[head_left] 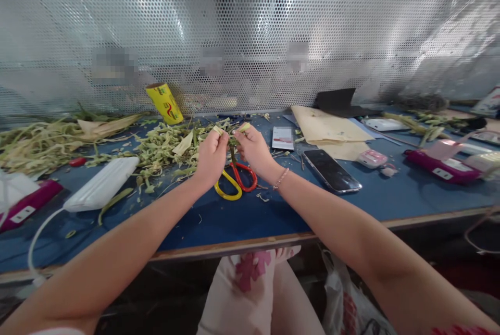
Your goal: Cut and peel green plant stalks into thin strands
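Observation:
My left hand and my right hand meet close together above the blue table. Each pinches part of a thin pale-green plant strip, its ends showing above the fingers; the middle is mostly hidden. Just below them lies a pair of scissors with one yellow handle and one red handle, the blades hidden under my hands. A heap of pale-green plant scraps spreads beside my left hand. A bracelet circles my right wrist.
A perforated metal screen closes off the back. A yellow tube leans there. Leaves, a white power bank-like block and its cable are left; a phone, brown paper and a small card are right.

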{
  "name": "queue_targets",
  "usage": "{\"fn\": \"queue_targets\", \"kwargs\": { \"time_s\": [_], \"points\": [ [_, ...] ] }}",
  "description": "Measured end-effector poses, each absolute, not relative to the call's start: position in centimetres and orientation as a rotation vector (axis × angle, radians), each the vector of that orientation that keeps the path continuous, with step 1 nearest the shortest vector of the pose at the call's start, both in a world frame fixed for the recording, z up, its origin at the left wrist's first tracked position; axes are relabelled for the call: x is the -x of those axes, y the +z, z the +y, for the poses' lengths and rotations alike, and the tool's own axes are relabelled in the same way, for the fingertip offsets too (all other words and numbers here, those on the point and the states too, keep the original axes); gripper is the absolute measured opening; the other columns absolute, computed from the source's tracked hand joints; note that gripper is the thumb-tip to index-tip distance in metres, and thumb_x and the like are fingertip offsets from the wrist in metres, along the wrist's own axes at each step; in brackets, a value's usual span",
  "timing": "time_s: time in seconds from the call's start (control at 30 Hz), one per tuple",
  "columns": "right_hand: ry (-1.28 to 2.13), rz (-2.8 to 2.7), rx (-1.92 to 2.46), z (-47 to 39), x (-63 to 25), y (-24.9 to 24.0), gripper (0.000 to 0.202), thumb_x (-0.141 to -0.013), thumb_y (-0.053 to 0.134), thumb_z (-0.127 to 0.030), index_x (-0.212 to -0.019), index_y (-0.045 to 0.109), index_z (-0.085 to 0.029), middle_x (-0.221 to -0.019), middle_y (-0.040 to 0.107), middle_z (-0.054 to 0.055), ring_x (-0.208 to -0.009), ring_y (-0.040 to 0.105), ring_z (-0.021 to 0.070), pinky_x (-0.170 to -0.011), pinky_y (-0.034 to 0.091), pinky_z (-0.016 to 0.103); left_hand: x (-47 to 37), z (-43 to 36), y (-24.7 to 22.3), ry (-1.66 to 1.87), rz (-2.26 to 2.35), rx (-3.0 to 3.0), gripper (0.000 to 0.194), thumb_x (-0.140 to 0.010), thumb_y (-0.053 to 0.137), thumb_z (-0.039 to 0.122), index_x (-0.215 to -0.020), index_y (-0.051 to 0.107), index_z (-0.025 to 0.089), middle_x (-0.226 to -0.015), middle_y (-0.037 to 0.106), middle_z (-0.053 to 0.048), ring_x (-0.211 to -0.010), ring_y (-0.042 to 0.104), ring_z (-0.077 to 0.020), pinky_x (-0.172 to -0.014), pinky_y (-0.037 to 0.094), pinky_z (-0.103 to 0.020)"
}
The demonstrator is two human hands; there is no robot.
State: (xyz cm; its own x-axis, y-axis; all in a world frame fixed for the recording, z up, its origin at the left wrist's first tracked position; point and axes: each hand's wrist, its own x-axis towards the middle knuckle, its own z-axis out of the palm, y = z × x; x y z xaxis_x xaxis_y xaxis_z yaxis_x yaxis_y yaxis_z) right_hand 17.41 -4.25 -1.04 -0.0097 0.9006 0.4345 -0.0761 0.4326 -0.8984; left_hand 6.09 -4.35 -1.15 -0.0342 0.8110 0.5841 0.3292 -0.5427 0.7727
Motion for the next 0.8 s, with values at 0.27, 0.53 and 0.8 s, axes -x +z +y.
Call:
{"fn": "queue_targets", "kwargs": {
  "time_s": [0.27,0.53,0.8],
  "points": [
    [1.067,-1.241,0.773,-4.0,-17.6,-1.6,0.018,-0.077,0.052,-0.029,-0.067,0.039,-0.021,-0.045,0.025,-0.011,-0.040,0.024,0.0046,-0.042,0.019,0.020,-6.4,-4.7,-1.3,1.524,1.281,-1.946,0.019,-0.082,0.046,0.033,-0.070,0.046,0.019,-0.052,0.044,0.004,-0.048,0.041,-0.0096,-0.051,0.034,-0.023],
    [1.164,-1.197,0.780,-4.3,-17.7,-1.2,0.019,-0.075,0.056,-0.031,-0.069,0.041,-0.021,-0.043,0.025,-0.012,-0.037,0.021,0.0034,-0.039,0.016,0.020,-6.3,-4.8,-1.5,1.506,1.263,-2.006,0.016,-0.081,0.047,0.031,-0.071,0.047,0.019,-0.052,0.044,0.004,-0.048,0.043,-0.0105,-0.053,0.035,-0.025],
    [1.149,-1.270,0.803,-4.6,-17.4,-0.8,0.016,-0.082,0.044,-0.024,-0.068,0.037,-0.021,-0.045,0.026,-0.011,-0.037,0.022,0.0042,-0.040,0.019,0.019,-6.1,-3.6,-1.6,1.545,1.215,-1.748,0.020,-0.080,0.051,0.031,-0.065,0.045,0.019,-0.049,0.038,0.005,-0.045,0.036,-0.0086,-0.047,0.029,-0.023]
  ]
}}
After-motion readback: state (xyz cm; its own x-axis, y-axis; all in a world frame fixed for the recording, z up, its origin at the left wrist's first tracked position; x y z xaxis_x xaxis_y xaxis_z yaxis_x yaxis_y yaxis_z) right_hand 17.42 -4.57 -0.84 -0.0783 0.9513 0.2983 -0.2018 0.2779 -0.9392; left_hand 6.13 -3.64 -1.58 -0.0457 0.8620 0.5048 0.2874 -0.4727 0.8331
